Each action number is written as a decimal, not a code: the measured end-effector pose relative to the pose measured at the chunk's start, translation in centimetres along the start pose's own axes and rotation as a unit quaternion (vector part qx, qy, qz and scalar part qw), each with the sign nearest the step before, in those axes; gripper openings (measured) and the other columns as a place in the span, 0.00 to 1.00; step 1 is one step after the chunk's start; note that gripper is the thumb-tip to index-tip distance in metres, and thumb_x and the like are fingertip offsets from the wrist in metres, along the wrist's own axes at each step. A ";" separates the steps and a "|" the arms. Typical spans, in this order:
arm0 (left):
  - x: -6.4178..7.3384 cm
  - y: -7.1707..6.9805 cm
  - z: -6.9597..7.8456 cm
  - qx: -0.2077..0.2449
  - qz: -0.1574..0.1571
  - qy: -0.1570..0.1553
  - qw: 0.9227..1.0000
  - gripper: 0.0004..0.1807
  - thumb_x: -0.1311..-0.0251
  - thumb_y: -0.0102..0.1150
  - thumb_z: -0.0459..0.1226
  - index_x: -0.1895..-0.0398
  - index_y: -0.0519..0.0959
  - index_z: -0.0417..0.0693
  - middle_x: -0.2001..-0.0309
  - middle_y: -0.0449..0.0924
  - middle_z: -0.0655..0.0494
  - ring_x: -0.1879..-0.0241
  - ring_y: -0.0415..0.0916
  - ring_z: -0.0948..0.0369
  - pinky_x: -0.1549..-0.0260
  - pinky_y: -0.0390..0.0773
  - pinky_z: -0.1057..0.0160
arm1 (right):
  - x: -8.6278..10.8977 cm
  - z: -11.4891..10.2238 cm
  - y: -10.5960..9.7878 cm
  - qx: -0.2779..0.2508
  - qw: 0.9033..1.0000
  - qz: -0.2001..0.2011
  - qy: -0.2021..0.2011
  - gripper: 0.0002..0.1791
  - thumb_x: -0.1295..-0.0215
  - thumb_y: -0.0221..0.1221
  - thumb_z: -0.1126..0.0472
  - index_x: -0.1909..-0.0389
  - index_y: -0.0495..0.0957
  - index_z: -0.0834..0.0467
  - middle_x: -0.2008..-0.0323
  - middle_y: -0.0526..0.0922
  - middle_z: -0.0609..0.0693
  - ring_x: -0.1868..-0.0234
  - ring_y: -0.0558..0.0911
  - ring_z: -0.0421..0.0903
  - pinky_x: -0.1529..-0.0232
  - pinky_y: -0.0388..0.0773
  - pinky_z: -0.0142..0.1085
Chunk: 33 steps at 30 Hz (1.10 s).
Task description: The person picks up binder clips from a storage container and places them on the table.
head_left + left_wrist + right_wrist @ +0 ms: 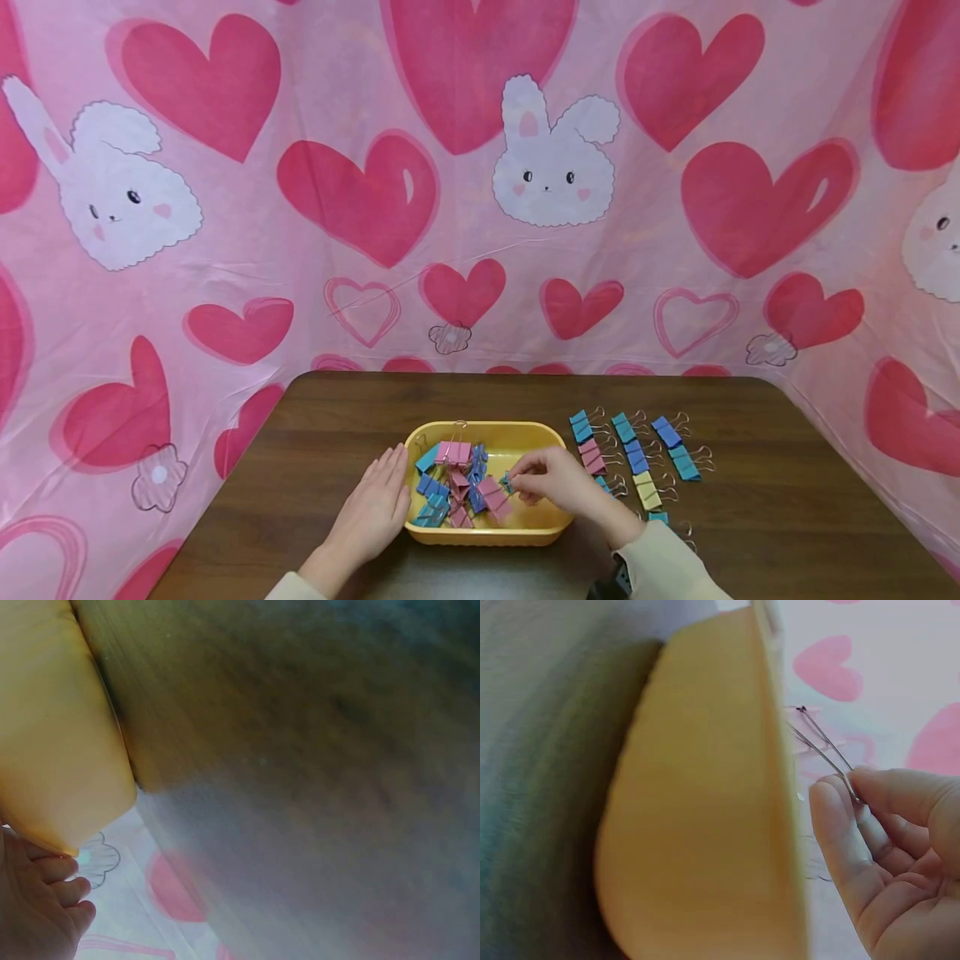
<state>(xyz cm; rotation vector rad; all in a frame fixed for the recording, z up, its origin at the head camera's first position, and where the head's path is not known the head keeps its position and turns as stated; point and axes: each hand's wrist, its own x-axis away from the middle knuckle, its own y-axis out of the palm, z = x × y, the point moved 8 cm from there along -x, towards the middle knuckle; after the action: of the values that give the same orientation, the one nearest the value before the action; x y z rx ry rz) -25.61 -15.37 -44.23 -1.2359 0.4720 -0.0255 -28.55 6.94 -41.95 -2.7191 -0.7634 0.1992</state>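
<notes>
Right hand [557,482]: thumb and forefinger narrowed to a pinch on the wire of a binder clip [829,741], held over the right half of the yellow tray [487,537]. The right-wrist view showed two thin wire legs at my fingertips; the clip's body was washed out against the bright background, so I could not read its colour there. From the head camera a scrap of teal showed at the fingertips, just beside a pink clip [492,497]; I could not tell which of them the wire belonged to.

Left hand [372,504]: fingers straight, laid along the tray's left end and touching it. The left-wrist view caught only part of this hand, cut off at the frame edge, beside the tray's blurred outer wall.

In the tray, teal, blue and pink clips lay heaped toward the left; they overlapped, so I could get no sure count. Right of the tray, more clips lay in three columns on the table [787,500]. The far column, a blue clip [665,432] and a teal one [684,462], was in full view. The middle column ran teal, blue, yellow, teal, its last clip partly covered by my right sleeve [667,562]. The nearest column ran teal, pink, teal, then passed behind my forearm.
</notes>
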 end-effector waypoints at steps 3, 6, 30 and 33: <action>0.0 0.1 -0.1 0.001 -0.004 -0.003 1.000 0.28 0.37 0.48 0.37 0.37 0.62 0.29 0.37 0.61 0.38 0.36 0.57 0.47 0.39 0.56 0.49 | 0.4 -0.5 -1.5 -0.028 0.999 0.026 -0.004 0.09 0.40 0.57 0.70 0.65 0.78 0.75 0.75 0.80 0.61 0.76 0.80 0.48 0.72 0.81 0.42; 0.0 0.2 -0.2 0.002 -0.005 -0.006 1.000 0.28 0.37 0.47 0.38 0.37 0.61 0.30 0.37 0.61 0.38 0.36 0.56 0.47 0.38 0.55 0.50 | 0.8 -0.7 -3.4 -0.040 0.998 0.054 0.005 0.12 0.39 0.57 0.67 0.62 0.77 0.75 0.74 0.80 0.60 0.75 0.81 0.48 0.71 0.81 0.41; 0.0 -0.1 0.0 0.001 0.013 0.006 1.000 0.27 0.38 0.49 0.36 0.38 0.63 0.28 0.38 0.62 0.37 0.37 0.58 0.46 0.39 0.57 0.49 | 8.8 1.2 -18.0 -0.035 0.972 0.230 0.040 0.19 0.35 0.55 0.62 0.54 0.72 0.77 0.69 0.82 0.49 0.69 0.83 0.45 0.65 0.80 0.36; 0.0 -0.1 0.0 0.002 0.015 0.006 1.000 0.27 0.38 0.48 0.36 0.38 0.63 0.28 0.38 0.62 0.37 0.37 0.58 0.46 0.39 0.57 0.49 | 9.7 2.2 -19.1 -0.038 0.970 0.236 0.050 0.19 0.35 0.55 0.63 0.55 0.72 0.79 0.69 0.82 0.48 0.70 0.83 0.44 0.66 0.80 0.36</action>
<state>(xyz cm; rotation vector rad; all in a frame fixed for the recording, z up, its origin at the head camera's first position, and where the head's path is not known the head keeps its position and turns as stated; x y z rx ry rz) -25.62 -15.41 -44.13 -1.2250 0.5003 -0.0092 -30.00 28.08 -38.20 -2.9144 -0.0865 0.1360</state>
